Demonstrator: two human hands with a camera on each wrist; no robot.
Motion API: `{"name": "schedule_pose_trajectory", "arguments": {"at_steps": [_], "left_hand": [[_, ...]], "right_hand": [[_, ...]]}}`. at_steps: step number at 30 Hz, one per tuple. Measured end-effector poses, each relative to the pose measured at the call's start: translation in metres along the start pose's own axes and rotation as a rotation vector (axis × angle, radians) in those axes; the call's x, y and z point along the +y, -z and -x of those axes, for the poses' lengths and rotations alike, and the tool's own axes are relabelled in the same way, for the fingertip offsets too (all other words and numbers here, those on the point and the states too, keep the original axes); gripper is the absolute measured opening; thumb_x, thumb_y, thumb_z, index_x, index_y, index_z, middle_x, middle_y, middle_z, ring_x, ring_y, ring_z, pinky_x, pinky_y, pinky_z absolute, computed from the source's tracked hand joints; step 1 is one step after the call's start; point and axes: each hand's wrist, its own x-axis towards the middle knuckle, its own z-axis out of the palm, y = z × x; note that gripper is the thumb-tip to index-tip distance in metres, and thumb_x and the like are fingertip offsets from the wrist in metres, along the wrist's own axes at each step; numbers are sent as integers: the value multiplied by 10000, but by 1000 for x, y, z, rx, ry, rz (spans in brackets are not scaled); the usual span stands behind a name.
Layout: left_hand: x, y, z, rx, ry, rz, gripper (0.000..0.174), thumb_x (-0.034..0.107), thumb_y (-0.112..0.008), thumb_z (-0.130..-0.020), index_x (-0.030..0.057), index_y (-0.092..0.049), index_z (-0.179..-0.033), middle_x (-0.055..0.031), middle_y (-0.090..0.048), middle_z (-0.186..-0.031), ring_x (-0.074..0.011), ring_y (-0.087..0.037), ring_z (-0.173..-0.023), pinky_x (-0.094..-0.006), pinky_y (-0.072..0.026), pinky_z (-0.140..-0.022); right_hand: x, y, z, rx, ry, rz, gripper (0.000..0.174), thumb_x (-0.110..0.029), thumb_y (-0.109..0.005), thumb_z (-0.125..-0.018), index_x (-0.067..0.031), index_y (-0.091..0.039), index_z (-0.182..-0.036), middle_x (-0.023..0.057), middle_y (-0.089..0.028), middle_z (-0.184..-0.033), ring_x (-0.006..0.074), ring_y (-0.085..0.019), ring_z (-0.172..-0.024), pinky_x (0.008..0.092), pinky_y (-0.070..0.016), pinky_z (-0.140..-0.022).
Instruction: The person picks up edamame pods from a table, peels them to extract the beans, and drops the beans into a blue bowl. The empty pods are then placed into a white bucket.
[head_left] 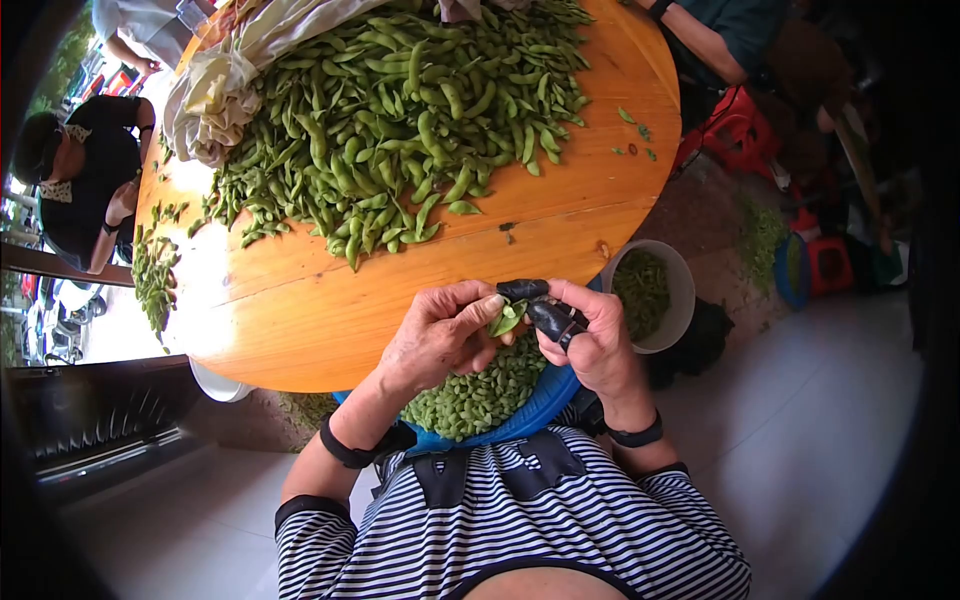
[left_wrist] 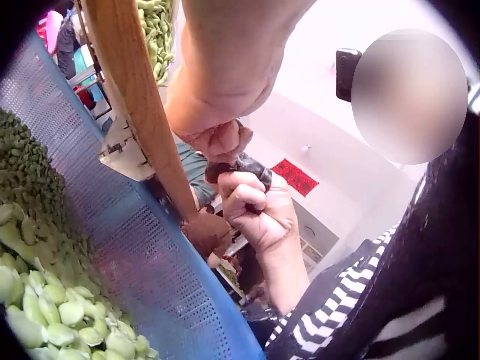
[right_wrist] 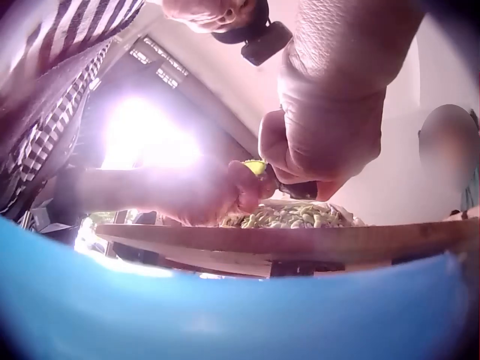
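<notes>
The left hand (head_left: 440, 332) and right hand (head_left: 592, 338) pinch one pod (head_left: 506, 320) between them, off the near edge of the tabletop (head_left: 330, 295). The blue basin (head_left: 548, 400) lies directly below.

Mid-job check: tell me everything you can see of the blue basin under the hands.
The round blue plastic basin has a smooth rim and, in the left wrist view, a wall pierced with rows of fine holes, like a colander. It sits upright close in front of the striped shirt, its far side tucked under the round wooden table. It is heaped with pale green shelled beans. The left hand and right hand pinch a green bean pod just above it; neither visibly touches it.
</notes>
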Motion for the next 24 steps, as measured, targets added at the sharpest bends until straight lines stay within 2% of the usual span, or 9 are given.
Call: {"name": "schedule_pose_trajectory", "arguments": {"at_steps": [2, 3, 5, 6, 8, 9, 15, 18, 24], "left_hand": [[-2, -1, -2, -20, -8, 24, 198, 178, -534, -981, 5, -615, -928, -46, -624, -718, -72, -520, -540, -194, -387, -475], [-3, -1, -2, -40, -16, 50, 187, 165, -539, -976, -1, -622, -955, -70, -645, -768, -93, -557, -588, -208, -430, -512], [-16, 6, -8, -61, -27, 113, 195, 166, -547, -972, -11, -620, -1006, -81, -656, -837, -107, -579, -649, -218, -464, -581], [-20, 7, -8, -82, -39, 178, 217, 166, -555, -967, -21, -619, -1057, -91, -667, -907, -122, -600, -710, -228, -497, -650], [-21, 5, -7, -77, -48, 260, 198, 142, -556, -960, -23, -618, -1050, -83, -659, -882, -130, -597, -733, -240, -495, -701], [-21, 3, -7, -74, -56, 341, 179, 117, -556, -953, -24, -617, -1044, -74, -650, -856, -138, -594, -757, -253, -494, -751], [-42, -3, -19, -50, -215, 516, 160, 28, -506, -921, -15, -611, -1035, -29, -578, -776, -141, -555, -718, -260, -448, -696], [-30, -18, -12, 16, -190, 621, 169, 10, -487, -911, -13, -608, -1026, -30, -584, -779, -129, -518, -681, -257, -424, -666], [-42, -11, -14, -6, -166, 417, 172, 123, -517, -961, 0, -616, -1030, -18, -596, -796, -94, -510, -689, -215, -399, -637]], "right_hand": [[-2, -10, 0, 203, 65, 397, 373, 39, -478, -719, 37, -595, -1074, 38, -528, -732, 113, -498, -584, 236, -420, -524], [-2, -11, -2, 202, 65, 397, 373, 39, -478, -719, 37, -595, -1074, 38, -528, -732, 113, -498, -584, 236, -420, -524], [-3, -12, -4, 236, 444, 935, 408, 55, -515, -686, 30, -583, -1087, 104, -522, -777, 237, -540, -643, 305, -452, -567], [-4, -16, -3, 233, 443, 934, 408, 55, -515, -686, 30, -583, -1087, 104, -522, -777, 237, -540, -643, 305, -452, -567], [-4, -24, 3, 252, 526, 1075, 423, 67, -552, -652, 36, -581, -1073, 155, -494, -832, 315, -542, -704, 364, -466, -601], [-2, -25, 4, 241, 564, 1120, 476, 80, -591, -614, 35, -576, -1088, 152, -478, -861, 306, -545, -700, 380, -474, -609], [2, -30, 5, 222, 611, 1131, 536, 93, -600, -570, 28, -566, -1101, 149, -461, -874, 314, -550, -722, 377, -471, -604], [-1, -22, 2, 253, 587, 1102, 499, 81, -571, -590, 35, -573, -1087, 148, -481, -859, 319, -554, -720, 373, -478, -617], [-3, -21, 3, 257, 548, 1047, 455, 74, -562, -615, 33, -588, -1068, 149, -498, -852, 328, -574, -740, 372, -482, -633]]}}
